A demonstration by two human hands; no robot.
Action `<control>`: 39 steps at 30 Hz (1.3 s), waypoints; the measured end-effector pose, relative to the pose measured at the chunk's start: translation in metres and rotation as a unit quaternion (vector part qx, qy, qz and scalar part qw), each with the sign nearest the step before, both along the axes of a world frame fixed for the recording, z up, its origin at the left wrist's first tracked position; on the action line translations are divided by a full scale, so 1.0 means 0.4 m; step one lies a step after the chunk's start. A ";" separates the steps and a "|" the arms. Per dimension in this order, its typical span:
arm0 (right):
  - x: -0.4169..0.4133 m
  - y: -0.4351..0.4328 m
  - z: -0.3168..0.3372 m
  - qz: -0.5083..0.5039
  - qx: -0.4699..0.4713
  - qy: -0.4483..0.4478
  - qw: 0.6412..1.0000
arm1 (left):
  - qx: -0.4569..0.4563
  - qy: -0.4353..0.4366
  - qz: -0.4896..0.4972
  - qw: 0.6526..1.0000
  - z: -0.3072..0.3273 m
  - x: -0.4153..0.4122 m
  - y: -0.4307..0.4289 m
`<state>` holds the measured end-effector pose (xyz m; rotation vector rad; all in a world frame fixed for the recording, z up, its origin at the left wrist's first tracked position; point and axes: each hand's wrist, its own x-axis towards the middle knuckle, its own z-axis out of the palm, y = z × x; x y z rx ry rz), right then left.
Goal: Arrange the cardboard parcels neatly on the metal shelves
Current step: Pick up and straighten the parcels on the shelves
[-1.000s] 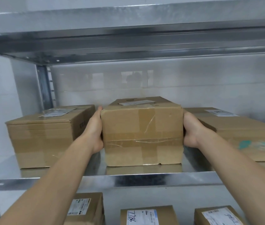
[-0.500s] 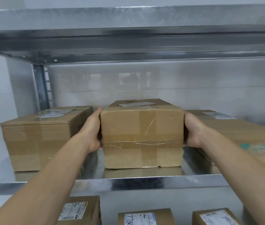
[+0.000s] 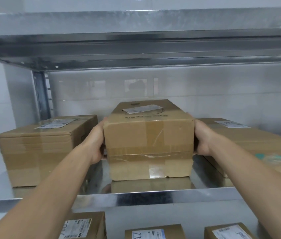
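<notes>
Clamping: left hand point(image 3: 96, 144) and right hand point(image 3: 203, 140), one on each side wall of the middle parcel point(image 3: 150, 144), fingers hidden behind it. Parcel: brown carton, taped across the front, label on top, lower front edge dented. It appears seated on the metal shelf point(image 3: 153, 195) near the front lip, between left parcel point(image 3: 41, 149) and right parcel point(image 3: 250, 142), touching neither. Status, judged: placement nearly complete; squaring with neighbours and release outstanding. Labelled lower parcels point(image 3: 153, 232) sit on the tier below.

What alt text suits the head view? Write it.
The left hand and right hand grip the sides of a taped cardboard parcel on a metal shelf, between a left parcel and a right parcel. Labelled parcels sit below.
</notes>
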<state>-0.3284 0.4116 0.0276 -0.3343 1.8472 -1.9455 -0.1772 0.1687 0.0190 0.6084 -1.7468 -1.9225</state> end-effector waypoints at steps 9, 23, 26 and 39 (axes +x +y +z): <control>-0.004 0.013 -0.005 0.028 -0.119 0.018 0.992 | 0.016 0.091 -0.047 0.995 -0.011 0.008 -0.031; 0.040 0.009 0.011 0.017 -0.153 0.103 0.983 | 0.000 0.158 -0.028 0.987 -0.010 0.023 -0.001; 0.052 0.009 0.008 0.018 -0.158 0.118 0.980 | 0.001 0.162 -0.048 0.986 -0.008 0.036 0.024; 0.042 0.016 -0.029 -0.003 -0.196 0.066 0.978 | 0.008 0.168 -0.036 0.985 -0.028 0.030 0.051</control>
